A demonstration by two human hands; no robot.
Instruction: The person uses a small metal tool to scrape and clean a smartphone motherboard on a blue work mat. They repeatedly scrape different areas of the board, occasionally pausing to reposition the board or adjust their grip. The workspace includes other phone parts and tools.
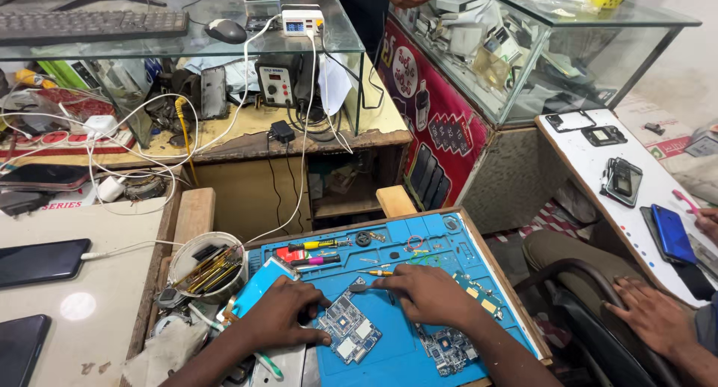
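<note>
1. The left hand (288, 312) sits low and centre in the frame, on the left edge of a blue work mat (419, 357). Its fingers are curled down onto a small circuit board (349, 333) and pin the board's left side to the mat.
2. The right hand (426, 293) lies just right of it, knuckles up, fingers bent toward the board's top edge. It touches a small dark tool (359, 286); whether it truly grips the tool I cannot tell.
3. The circuit board lies flat on the mat between the two hands, tilted a little.
4. A second circuit board (449, 349) lies lower right on the mat, beside the right forearm.
5. Screwdrivers (314, 251) with coloured handles lie along the mat's upper part.
6. A round tub of tools (208, 266) stands left of the mat.
7. At the right edge, another person's hand (654, 316) rests on a chair arm, near a blue phone (672, 234) on a white table (583, 151).
8. A soldering station (278, 79) stands under the glass counter (329, 39) at upper centre.
</note>
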